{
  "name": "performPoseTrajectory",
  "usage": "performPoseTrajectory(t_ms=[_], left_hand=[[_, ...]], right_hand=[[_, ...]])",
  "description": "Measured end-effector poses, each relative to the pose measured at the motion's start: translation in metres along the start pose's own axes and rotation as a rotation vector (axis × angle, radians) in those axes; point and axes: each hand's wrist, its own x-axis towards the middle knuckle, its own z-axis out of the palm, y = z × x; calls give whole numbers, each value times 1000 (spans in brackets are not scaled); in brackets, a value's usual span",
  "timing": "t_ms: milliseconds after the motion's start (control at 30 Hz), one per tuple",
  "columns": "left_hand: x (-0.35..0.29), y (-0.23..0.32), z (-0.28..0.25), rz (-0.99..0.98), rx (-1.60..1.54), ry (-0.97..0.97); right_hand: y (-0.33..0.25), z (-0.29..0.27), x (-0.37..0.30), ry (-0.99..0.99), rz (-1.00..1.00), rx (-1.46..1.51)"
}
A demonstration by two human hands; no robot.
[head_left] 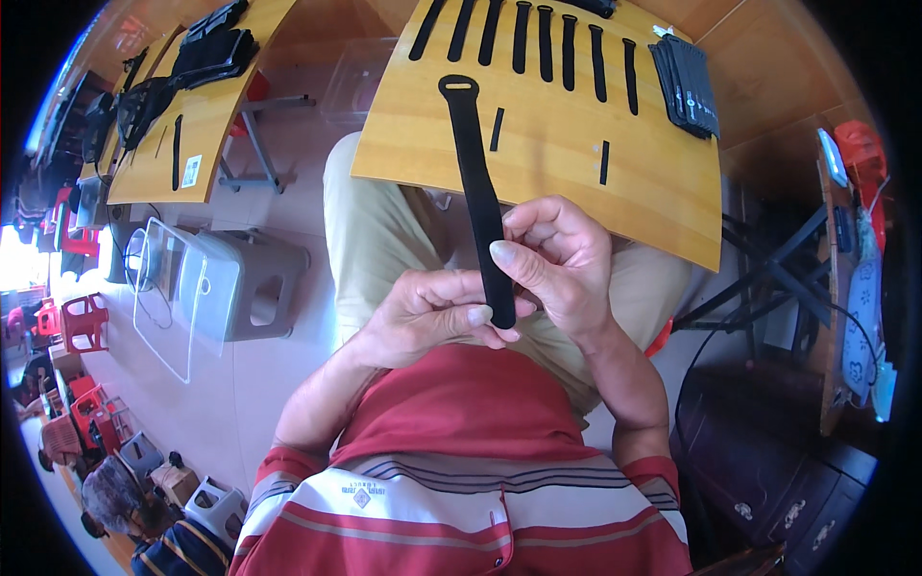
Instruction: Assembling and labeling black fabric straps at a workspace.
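Note:
A black fabric strap (471,173), with an oval slotted loop at its far end, is held up over my lap and the near edge of the wooden table (403,144). My left hand (427,309) pinches its rounded near end, thumb on top. A little higher, my right hand (567,264) grips the strap's right edge between thumb and curled fingers. Several similar black straps (545,46) lie in a row along the far part of the table. Two short black strips (497,130) rest apart on the nearer tabletop.
A stack of dark packaged pieces (684,86) sits at the table's right edge. Left stands another wooden table (144,178) with black items. A clear plastic bin (206,288) rests on a grey stool (274,288). Another person (125,499) is at lower left; dark drawers (759,461) stand right.

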Motion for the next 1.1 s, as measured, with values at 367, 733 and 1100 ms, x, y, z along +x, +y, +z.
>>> performPoseTrajectory(t_ms=[367, 733, 1100], left_hand=[[-1, -1, -1, 16, -41, -29], [1, -8, 3, 66, -38, 128], [1, -22, -3, 237, 116, 328]], right_hand=[[4, 1, 1, 11, 13, 6], [5, 2, 1, 63, -20, -34], [11, -4, -12, -23, -55, -318]])
